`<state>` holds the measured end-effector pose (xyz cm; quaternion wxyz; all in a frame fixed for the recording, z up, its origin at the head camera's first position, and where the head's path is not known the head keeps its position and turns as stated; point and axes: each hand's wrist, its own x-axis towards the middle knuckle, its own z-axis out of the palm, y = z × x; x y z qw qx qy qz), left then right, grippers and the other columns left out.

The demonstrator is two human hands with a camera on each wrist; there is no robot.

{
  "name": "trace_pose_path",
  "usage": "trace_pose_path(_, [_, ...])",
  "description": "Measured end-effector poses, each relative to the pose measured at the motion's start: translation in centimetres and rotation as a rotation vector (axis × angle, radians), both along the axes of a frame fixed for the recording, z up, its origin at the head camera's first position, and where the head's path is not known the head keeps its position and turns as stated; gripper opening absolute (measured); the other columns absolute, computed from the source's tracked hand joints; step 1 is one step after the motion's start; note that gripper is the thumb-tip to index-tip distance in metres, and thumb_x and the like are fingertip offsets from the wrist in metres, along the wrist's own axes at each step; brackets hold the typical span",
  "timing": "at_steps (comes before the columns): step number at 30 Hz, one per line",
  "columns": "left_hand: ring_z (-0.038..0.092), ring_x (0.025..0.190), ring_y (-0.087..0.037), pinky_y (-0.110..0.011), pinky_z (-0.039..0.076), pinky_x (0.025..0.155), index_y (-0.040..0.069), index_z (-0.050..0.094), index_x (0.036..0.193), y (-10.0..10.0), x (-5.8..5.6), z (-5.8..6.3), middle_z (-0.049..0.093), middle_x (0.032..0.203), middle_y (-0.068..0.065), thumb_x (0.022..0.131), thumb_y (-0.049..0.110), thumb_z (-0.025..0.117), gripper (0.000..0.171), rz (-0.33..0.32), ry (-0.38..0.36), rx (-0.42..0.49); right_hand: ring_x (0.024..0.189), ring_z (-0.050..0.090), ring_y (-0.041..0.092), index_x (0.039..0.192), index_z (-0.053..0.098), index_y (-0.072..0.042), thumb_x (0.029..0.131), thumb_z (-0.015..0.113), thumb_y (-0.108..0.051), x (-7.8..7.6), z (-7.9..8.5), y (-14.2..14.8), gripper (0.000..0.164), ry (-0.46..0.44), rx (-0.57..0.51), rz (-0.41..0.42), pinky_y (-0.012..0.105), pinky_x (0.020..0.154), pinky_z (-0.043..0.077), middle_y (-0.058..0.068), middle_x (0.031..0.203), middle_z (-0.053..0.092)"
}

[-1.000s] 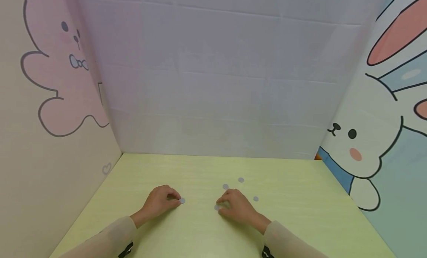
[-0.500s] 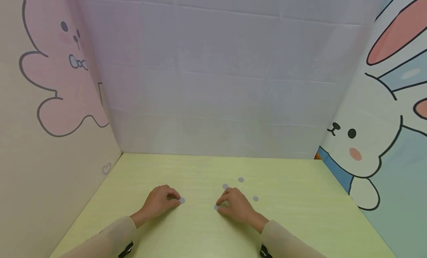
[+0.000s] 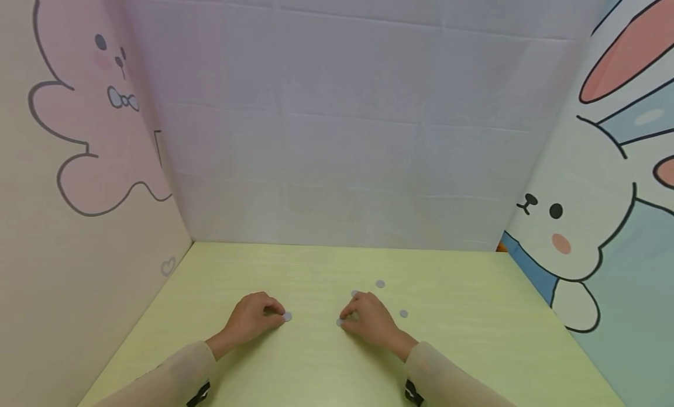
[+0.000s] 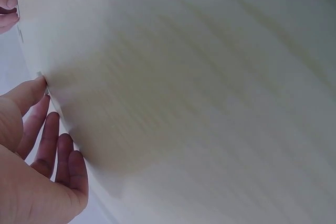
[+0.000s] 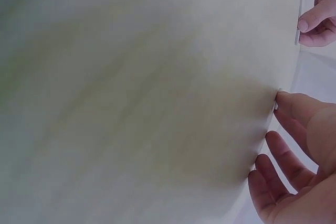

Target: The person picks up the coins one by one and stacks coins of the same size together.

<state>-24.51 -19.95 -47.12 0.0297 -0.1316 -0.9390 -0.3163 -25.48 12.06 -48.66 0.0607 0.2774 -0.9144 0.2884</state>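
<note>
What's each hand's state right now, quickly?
Left hand: closed, pinching a grey disc by its edge.
Right hand: closed, pinching a second grey disc.

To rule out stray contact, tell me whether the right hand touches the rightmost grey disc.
Apart: the head view shows yellow tabletop between the right hand and the rightmost grey disc.

We counted five grey discs [image 3: 380, 283] in all and one counter [image 3: 526, 337]. We also found one left grip [image 3: 255, 316] and one right grip [image 3: 371, 320], therefore two grips, with two sleeves [image 3: 174, 372] and one small drawn heart [image 3: 168, 266] on the left wall [image 3: 116, 290].
</note>
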Motion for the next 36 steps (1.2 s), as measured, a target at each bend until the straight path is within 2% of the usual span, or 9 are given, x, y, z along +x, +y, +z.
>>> trace_pose_path(11, [0.062,0.092,-0.01,-0.038,0.052,0.087,0.024,0.083,0.09,-0.1,-0.1,-0.2,0.07,0.092,0.012,0.088,0.025,0.089,0.006,-0.012,0.009,-0.005,0.091,0.057,0.016,0.092,0.085,-0.018,0.092,0.085,-0.024,-0.5,0.3,-0.7,0.006,-0.043,-0.003,-0.034,0.032,0.078,0.049,-0.003,0.097,0.069])
trace_pose_path(22, [0.062,0.091,-0.011,-0.037,0.052,0.086,0.024,0.083,0.09,-0.1,0.0,-0.1,0.069,0.091,0.012,0.088,0.023,0.089,0.006,-0.008,0.008,-0.008,0.089,0.056,0.017,0.094,0.086,-0.015,0.093,0.085,-0.023,-0.6,0.7,-1.5,0.008,-0.032,-0.005,-0.031,0.03,0.076,0.047,0.0,0.097,0.07])
trace_pose_path(29, [0.061,0.09,-0.01,-0.037,0.052,0.086,0.023,0.082,0.089,-0.1,0.0,-0.2,0.069,0.091,0.013,0.088,0.021,0.089,0.007,-0.012,0.022,-0.02,0.089,0.055,0.016,0.094,0.086,-0.019,0.093,0.085,-0.026,-0.7,0.4,-1.7,0.007,-0.045,0.014,-0.047,0.029,0.074,0.047,-0.003,0.098,0.069])
trace_pose_path(36, [0.061,0.089,-0.01,-0.037,0.052,0.085,0.024,0.082,0.089,-0.2,0.1,-0.2,0.069,0.09,0.013,0.087,0.022,0.089,0.008,-0.01,0.03,-0.014,0.088,0.056,0.016,0.095,0.086,-0.017,0.092,0.085,-0.024,-0.7,0.4,-1.6,0.007,-0.039,-0.004,-0.036,0.029,0.074,0.047,-0.002,0.097,0.069])
